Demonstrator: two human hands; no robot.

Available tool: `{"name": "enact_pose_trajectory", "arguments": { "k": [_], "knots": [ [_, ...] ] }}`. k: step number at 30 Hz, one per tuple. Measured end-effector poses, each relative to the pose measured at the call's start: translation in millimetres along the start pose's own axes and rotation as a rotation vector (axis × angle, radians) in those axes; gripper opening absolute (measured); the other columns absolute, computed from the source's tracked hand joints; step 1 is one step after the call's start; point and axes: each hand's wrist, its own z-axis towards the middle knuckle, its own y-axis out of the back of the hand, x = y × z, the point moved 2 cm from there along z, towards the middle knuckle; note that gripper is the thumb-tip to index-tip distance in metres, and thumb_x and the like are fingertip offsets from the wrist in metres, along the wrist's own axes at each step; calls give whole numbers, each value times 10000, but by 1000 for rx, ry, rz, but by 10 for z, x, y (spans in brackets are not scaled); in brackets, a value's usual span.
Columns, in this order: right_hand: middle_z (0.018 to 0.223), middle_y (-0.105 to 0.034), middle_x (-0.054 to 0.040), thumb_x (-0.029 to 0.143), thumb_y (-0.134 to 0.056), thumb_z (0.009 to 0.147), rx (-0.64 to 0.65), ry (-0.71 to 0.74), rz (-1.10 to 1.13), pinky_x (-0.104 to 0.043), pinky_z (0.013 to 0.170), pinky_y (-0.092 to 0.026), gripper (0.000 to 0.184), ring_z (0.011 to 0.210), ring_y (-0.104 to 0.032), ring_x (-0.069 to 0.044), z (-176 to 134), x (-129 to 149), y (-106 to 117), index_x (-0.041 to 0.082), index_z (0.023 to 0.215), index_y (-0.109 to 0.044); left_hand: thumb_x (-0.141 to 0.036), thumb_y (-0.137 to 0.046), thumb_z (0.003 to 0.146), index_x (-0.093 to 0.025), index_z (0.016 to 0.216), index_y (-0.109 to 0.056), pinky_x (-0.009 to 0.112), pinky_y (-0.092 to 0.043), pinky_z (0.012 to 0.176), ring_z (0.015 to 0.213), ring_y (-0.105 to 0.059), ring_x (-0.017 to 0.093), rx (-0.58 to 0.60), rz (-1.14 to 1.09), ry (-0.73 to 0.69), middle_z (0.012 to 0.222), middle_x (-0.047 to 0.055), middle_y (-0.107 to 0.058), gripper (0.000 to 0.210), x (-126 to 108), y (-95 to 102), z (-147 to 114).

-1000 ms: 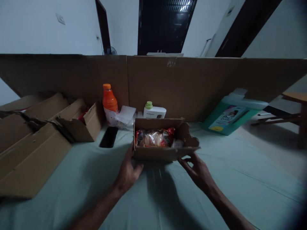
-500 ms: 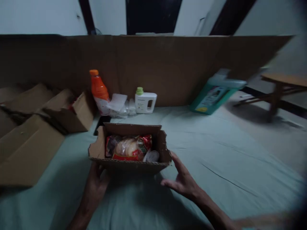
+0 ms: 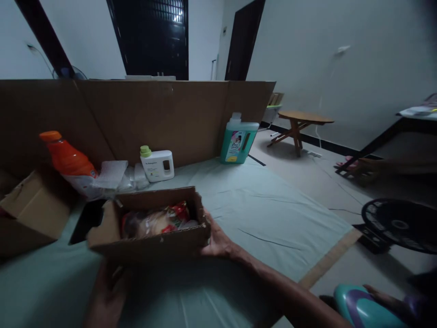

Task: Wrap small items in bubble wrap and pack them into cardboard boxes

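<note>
An open-topped cardboard box (image 3: 150,248) is held over the green cloth, in the lower left middle of the head view. Inside lie clear and red plastic food packets (image 3: 159,222), their contents pale and hard to identify. My right hand (image 3: 215,239) grips the box's right end, with some fingers hidden behind it. Under the left front corner, my left hand (image 3: 108,287) holds the box from below, its fingertips partly hidden and blurred. Just behind the box's left end is a flat black object (image 3: 88,219).
A cardboard panel (image 3: 153,118) stands along the back. Before it are an orange-capped bottle (image 3: 68,155), clear wrapped packs (image 3: 114,173), a white jug (image 3: 159,165) and a teal jug (image 3: 238,145). Another carton (image 3: 37,212) sits left; a black fan (image 3: 399,223) stands right.
The view has swung right, bringing the fan and side wall into sight. My right hand has closed on the box's right end, and the box appears raised and slightly turned.
</note>
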Motion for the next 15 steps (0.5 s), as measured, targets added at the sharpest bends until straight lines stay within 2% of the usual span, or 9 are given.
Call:
{"name": "enact_pose_trajectory", "arguments": {
  "k": [3,5,6,9,11,13,15],
  "knots": [
    [1555,-400,-142,541,-893,589,-252,-60,-133,-538,1142,-374,1213,1401,-417,-375,-215,-133,632,280,1568,-225,-545,-679,782,-269,1505,-356,472,-539,1009,1296,-571,342,69,47,-79,1484,143,-517,839,-25,-348,-10],
    [1539,-394,-154,543,-860,640,-419,-126,-206,-570,1124,-382,1157,1384,-424,-375,-356,-216,1166,284,1558,-205,-527,-604,852,-240,1512,-363,513,-478,1078,1363,-512,347,116,116,-144,1496,164,-497,759,12,-526,-75],
    [1503,-427,-148,550,-860,631,-538,-188,-259,-558,1082,-432,1149,1340,-470,-362,-423,-259,1455,295,1544,-212,-517,-579,869,-220,1501,-384,531,-460,1092,1368,-507,351,141,144,-164,1477,174,-514,725,51,-578,-109],
    [1422,-481,-138,566,-888,524,-851,-274,-380,-497,959,-530,1210,1245,-538,-339,-550,-385,2266,297,1510,-240,-497,-534,893,-187,1439,-473,556,-468,1085,1309,-565,351,169,226,-200,1397,175,-593,630,212,-575,-151],
    [1408,-486,-140,545,-900,484,-952,-251,-417,-453,922,-549,1243,1234,-539,-324,-535,-490,2687,287,1507,-242,-495,-546,887,-207,1358,-571,517,-518,1051,1274,-598,337,208,288,-242,1364,142,-634,553,316,-509,-127],
    [1397,-490,-145,528,-904,469,-989,-224,-444,-425,916,-547,1261,1224,-537,-309,-446,-625,2982,269,1509,-240,-486,-582,866,-241,1266,-662,454,-565,1006,1249,-622,318,248,341,-299,1339,103,-663,476,394,-458,-97],
    [1374,-501,-149,525,-900,461,-1008,-216,-489,-424,927,-534,1262,1204,-538,-301,-316,-774,3159,243,1506,-250,-465,-597,860,-268,1201,-711,415,-586,979,1215,-648,298,245,373,-350,1324,78,-679,410,447,-449,-92]
  ]
}}
